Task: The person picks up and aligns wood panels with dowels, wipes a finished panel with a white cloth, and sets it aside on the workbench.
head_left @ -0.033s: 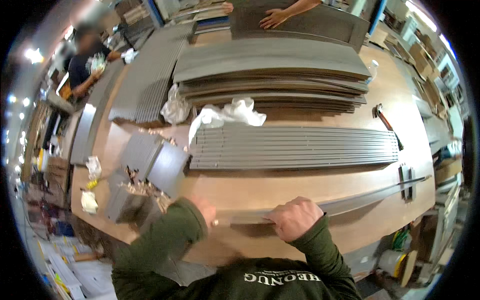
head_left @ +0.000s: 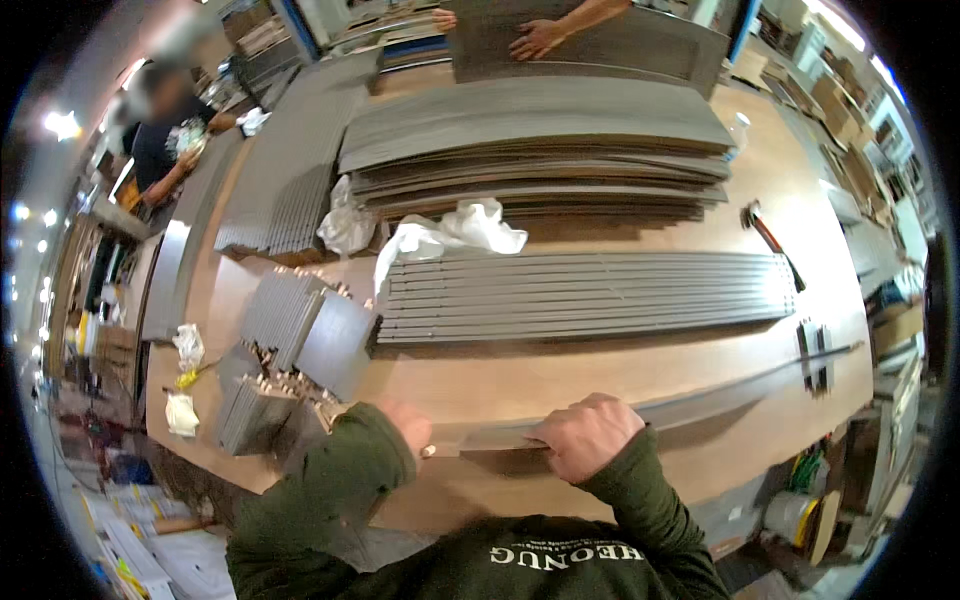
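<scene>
On the surface (head_left: 835,260), can see one pale bottle (head_left: 739,133) near the far right corner, one orange-handled tool (head_left: 768,232) along the right edge, crumpled white pieces (head_left: 182,415) near the left edge, and, outside the near right corner, one white container with yellow band (head_left: 790,519).

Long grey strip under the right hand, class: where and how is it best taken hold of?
The long grey strip is probably best gripped across its narrow width near the left end, from the near side: it is slim and slants away rightward, and the right hand grips there.
</scene>
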Demonstrator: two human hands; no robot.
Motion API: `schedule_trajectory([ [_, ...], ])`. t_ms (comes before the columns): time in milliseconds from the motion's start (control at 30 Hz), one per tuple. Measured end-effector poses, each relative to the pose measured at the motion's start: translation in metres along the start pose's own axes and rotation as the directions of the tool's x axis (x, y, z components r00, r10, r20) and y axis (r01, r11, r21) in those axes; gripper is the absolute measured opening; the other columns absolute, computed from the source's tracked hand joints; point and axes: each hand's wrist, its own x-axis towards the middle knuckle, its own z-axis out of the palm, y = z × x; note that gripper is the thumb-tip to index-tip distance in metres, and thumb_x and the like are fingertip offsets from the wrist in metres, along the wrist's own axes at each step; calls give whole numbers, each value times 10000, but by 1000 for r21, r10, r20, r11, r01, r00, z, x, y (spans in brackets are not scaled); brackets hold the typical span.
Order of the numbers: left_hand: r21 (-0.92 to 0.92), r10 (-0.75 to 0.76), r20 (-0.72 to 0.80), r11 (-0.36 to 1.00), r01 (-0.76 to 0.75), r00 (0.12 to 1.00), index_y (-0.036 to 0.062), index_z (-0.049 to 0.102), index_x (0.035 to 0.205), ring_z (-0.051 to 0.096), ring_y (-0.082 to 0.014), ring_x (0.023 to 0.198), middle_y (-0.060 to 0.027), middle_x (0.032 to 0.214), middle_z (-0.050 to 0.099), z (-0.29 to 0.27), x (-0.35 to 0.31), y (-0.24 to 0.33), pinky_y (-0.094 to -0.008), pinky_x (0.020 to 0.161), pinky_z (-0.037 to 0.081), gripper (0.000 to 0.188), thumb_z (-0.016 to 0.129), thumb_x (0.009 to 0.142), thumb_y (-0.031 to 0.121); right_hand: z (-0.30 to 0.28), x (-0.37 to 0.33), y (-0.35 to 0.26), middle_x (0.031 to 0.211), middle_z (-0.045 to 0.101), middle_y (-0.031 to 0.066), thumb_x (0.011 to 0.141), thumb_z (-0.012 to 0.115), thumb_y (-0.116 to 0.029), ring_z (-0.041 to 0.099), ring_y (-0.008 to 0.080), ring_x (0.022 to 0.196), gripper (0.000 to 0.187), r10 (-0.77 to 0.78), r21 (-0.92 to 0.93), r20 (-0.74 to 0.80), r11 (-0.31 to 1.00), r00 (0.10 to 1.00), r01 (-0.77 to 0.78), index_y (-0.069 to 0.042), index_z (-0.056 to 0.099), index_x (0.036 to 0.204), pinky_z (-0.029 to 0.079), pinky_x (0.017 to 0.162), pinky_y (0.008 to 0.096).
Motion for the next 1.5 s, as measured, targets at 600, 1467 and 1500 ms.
schedule_trajectory([
  [600,-19,166,-863,933,-359,477,88,542,666,517,-251,638,-60,675,499,48,153,-46,-369,603,414,192,635,681,255,4,-15,-5,685,627,16,640,645,-233,609,205,618,171,65,1,37,998,997,-65,-181,652,803,484,573,334],
  [1467,123,350,-793,894,-431,499,70,510,1098,499,-286,910,-137,1001,501,61,171,-24,-375,737,438,600,654,650,442,6,-21,-7,720,607,2,599,664,-190,597,189,669,229,37,58,-17,998,999,-36,-144,630,820,471,629,315],
  [1500,204,379,-776,907,-368,504,93,463,1194,487,-310,996,-149,1109,477,57,172,-22,-390,776,454,726,656,639,520,6,-22,-7,718,606,2,600,661,-190,597,188,670,227,46,64,-16,997,999,-45,-144,630,820,470,632,313],
])
